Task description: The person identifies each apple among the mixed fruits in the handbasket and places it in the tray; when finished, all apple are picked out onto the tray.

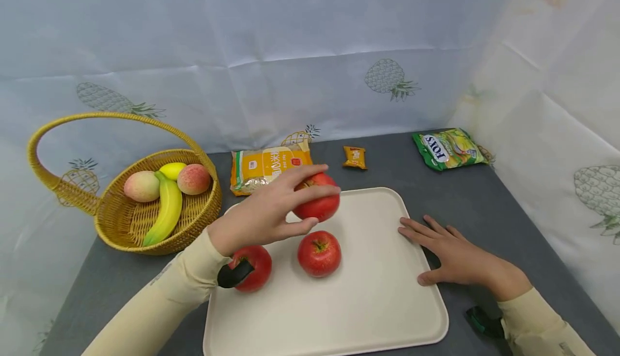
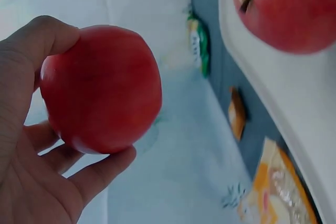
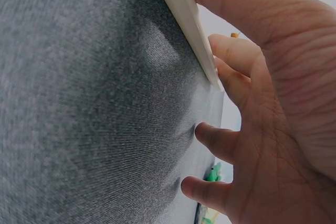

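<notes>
My left hand (image 1: pixel 271 205) grips a red apple (image 1: pixel 325 208) above the far part of a cream tray (image 1: pixel 368 302). In the left wrist view the held apple (image 2: pixel 102 90) sits between the thumb and the curled fingers. Two more red apples lie on the tray: one apple (image 1: pixel 319 254) near its middle, another apple (image 1: pixel 256 270) at its left, partly hidden by the left wrist. My right hand (image 1: pixel 455 259) rests at the tray's right edge with fingers spread. Its thumb and some fingertips touch the tray rim (image 3: pixel 184 19), the others reach the grey cloth (image 3: pixel 131 129).
A yellow wicker basket (image 1: pixel 113 227) with a tall handle stands at the left, holding a banana (image 1: pixel 169 211), two peaches and a yellow fruit. Behind the tray lie an orange-and-yellow food bag (image 1: pixel 266 162), a small orange packet (image 1: pixel 355 157) and a green FOX'S bag (image 1: pixel 450 149).
</notes>
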Available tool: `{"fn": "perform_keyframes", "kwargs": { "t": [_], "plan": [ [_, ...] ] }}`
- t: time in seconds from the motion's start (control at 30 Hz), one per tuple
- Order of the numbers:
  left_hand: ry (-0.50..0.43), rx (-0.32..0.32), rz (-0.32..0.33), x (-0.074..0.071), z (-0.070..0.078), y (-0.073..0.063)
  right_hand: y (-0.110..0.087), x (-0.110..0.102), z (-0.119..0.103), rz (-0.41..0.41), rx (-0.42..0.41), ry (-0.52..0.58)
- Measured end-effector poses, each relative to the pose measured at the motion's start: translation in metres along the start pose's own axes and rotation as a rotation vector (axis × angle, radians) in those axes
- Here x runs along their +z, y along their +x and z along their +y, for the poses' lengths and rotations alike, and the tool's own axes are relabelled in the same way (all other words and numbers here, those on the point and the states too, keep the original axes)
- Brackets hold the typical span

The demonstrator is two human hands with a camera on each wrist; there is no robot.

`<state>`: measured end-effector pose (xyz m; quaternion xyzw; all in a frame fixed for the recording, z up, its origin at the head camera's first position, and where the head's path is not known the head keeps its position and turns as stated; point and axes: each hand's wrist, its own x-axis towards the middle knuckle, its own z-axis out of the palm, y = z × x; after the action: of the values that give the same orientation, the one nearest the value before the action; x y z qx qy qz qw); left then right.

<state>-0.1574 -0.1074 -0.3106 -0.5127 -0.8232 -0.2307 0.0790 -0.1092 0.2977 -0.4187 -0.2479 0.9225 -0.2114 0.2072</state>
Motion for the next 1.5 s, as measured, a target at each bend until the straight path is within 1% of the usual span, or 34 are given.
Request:
{"fn": "perform_keyframes", "kwargs": {
  "t": [0.17,0.3,0.4,0.6,0.73,0.87,1.1,1.27,1.37,1.5],
  "plan": [
    [-0.034,0.035,-0.090,0.025,0.004,0.025,0.000,0.001,0.000,0.000,0.017,0.003],
    [-0.044,0.029,-0.203,0.042,0.009,0.042,0.000,0.002,0.002,-0.007,0.034,-0.001],
    [-0.026,0.013,-0.297,0.053,0.012,0.052,0.000,0.002,0.002,-0.003,0.032,-0.017],
    [-0.001,0.012,-0.461,0.076,0.020,0.069,-0.001,0.001,0.002,0.002,0.020,-0.028],
    [0.062,0.026,-0.555,0.092,0.026,0.079,-0.002,0.000,0.002,0.017,-0.003,-0.026],
    [0.107,0.054,-0.593,0.104,0.032,0.085,-0.003,0.001,0.003,0.028,-0.022,-0.016],
    [0.108,0.090,-0.607,0.113,0.038,0.093,-0.004,0.002,0.003,0.031,-0.038,-0.007],
    [0.107,0.089,-0.612,0.119,0.040,0.094,-0.003,0.002,0.003,0.029,-0.041,-0.003],
    [0.107,0.085,-0.602,0.121,0.040,0.094,-0.003,0.002,0.004,0.029,-0.042,-0.001],
    [0.103,0.067,-0.594,0.124,0.040,0.094,-0.003,0.002,0.005,0.026,-0.037,-0.001]
  ]
}}
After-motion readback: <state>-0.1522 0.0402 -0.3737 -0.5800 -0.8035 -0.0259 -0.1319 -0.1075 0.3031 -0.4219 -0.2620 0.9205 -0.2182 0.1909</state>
